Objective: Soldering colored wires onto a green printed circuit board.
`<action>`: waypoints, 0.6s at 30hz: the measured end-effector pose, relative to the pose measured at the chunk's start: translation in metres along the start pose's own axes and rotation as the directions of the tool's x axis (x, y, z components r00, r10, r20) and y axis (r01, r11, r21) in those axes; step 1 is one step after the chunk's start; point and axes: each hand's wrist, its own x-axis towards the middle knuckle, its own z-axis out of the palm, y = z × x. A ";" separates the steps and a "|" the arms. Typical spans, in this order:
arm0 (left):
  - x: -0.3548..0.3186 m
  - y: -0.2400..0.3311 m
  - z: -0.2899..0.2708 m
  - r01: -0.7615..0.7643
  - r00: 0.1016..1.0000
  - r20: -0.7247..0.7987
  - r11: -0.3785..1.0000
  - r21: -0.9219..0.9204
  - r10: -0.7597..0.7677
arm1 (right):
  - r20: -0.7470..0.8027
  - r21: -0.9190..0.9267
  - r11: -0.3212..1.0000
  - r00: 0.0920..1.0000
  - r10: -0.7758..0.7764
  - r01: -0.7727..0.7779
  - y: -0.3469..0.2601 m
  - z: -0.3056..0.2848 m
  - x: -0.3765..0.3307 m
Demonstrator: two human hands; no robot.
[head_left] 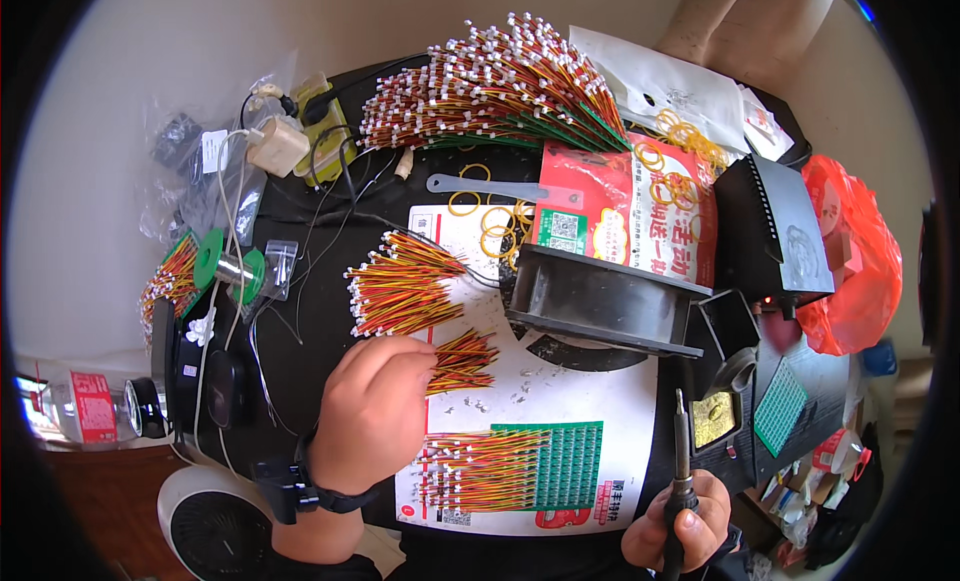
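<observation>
My right hand (682,526) grips a soldering iron (681,481), its tip pointing up and away from me. My left hand (372,406) is curled at the connector end of a small pile of red and yellow wires (463,363); its fingertips are largely hidden. A larger pile of similar wires (405,289) with white connectors lies just beyond it. Nearer me, a green circuit board panel (570,466) rests on a white sheet (610,396). A row of wires (485,471) reaches from the panel's left part, white connectors to the left.
A big heap of wired boards (500,86) lies at the back. Beyond the sheet stand a black spool-shaped piece (605,296) and a black box (775,231). A holder with gold cleaning wool (715,419) is near the iron. Green solder spool (235,268) at left; another green panel (780,406) at right.
</observation>
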 end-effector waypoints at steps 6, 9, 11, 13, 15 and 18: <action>0.000 0.000 -0.009 0.127 0.987 -0.081 0.985 -0.120 -0.137 | -0.135 -0.203 0.960 0.977 0.167 -0.193 -0.008 0.010 -0.021; 0.005 -0.003 -0.010 -0.076 0.995 0.070 0.996 0.047 0.072 | -0.112 -0.197 0.962 0.979 0.169 -0.189 -0.008 0.006 -0.023; 0.006 0.003 -0.008 -0.118 0.986 0.132 0.990 0.079 0.107 | -0.085 -0.164 0.972 0.984 0.158 -0.170 -0.006 0.005 -0.022; 0.010 0.015 -0.009 -0.054 0.987 0.152 0.996 0.071 0.043 | -0.097 -0.169 0.971 0.983 0.154 -0.169 -0.006 0.006 -0.023; 0.008 0.013 -0.005 -0.042 0.984 0.177 0.995 0.093 0.025 | -0.109 -0.175 0.970 0.983 0.151 -0.168 -0.006 0.007 -0.023; 0.007 0.007 -0.003 -0.037 0.977 0.215 0.993 0.117 0.011 | -0.111 -0.168 0.970 0.981 0.158 -0.175 -0.006 0.007 -0.022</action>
